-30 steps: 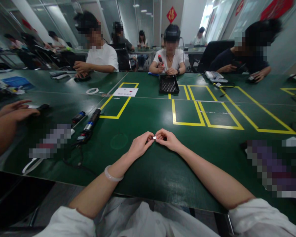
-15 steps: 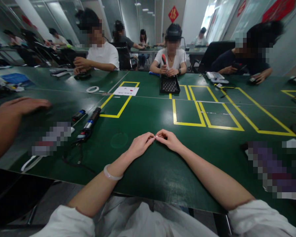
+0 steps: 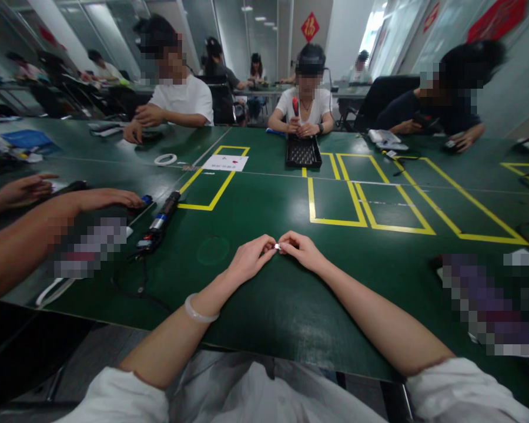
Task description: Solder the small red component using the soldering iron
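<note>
My left hand and my right hand meet fingertip to fingertip above the green table. Between them is a small shiny whitish piece, too small for me to name its kind. Thumb and fingers of each hand are pinched together on it, one from either side. The fingertips hide part of the piece. A pale bangle circles my left wrist.
A black electric screwdriver with a cable lies to my left, beside a co-worker's hand. Yellow tape rectangles mark the table. Opposite, a person works over a black tray. A blurred-out item lies right.
The small shiny piece shows more between my fingertips; my hands stay nearly in place. At left, a co-worker's hand has reached right to the short black-and-blue cylinder, and another hand has come into view.
</note>
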A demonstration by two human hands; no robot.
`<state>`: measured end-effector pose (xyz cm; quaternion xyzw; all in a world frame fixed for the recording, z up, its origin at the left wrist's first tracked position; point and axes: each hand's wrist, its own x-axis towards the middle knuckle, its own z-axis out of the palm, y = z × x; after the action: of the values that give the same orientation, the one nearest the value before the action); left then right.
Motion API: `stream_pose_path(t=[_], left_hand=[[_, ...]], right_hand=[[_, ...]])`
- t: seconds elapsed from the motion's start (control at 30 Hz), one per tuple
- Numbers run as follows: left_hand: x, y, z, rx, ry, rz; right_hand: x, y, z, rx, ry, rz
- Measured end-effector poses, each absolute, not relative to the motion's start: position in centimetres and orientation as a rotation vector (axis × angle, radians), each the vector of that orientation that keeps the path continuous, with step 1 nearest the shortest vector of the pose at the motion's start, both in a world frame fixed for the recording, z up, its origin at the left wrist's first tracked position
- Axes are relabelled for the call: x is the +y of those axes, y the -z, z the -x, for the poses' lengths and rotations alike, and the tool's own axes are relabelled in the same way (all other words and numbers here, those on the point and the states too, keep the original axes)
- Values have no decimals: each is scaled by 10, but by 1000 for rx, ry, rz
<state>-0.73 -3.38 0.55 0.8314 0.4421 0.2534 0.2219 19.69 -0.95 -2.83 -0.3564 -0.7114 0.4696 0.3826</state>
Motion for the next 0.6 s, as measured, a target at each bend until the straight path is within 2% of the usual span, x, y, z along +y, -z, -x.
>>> stream_pose_path(t=[0.33, 0.6], left_hand=[[-32, -7, 8, 1262, -662, -2293], [-26, -37, 38, 1448, -724, -2335]], right_hand=[[-11, 28, -196, -1816, -1199, 905], [-10, 27, -195, -1758, -1264, 910]])
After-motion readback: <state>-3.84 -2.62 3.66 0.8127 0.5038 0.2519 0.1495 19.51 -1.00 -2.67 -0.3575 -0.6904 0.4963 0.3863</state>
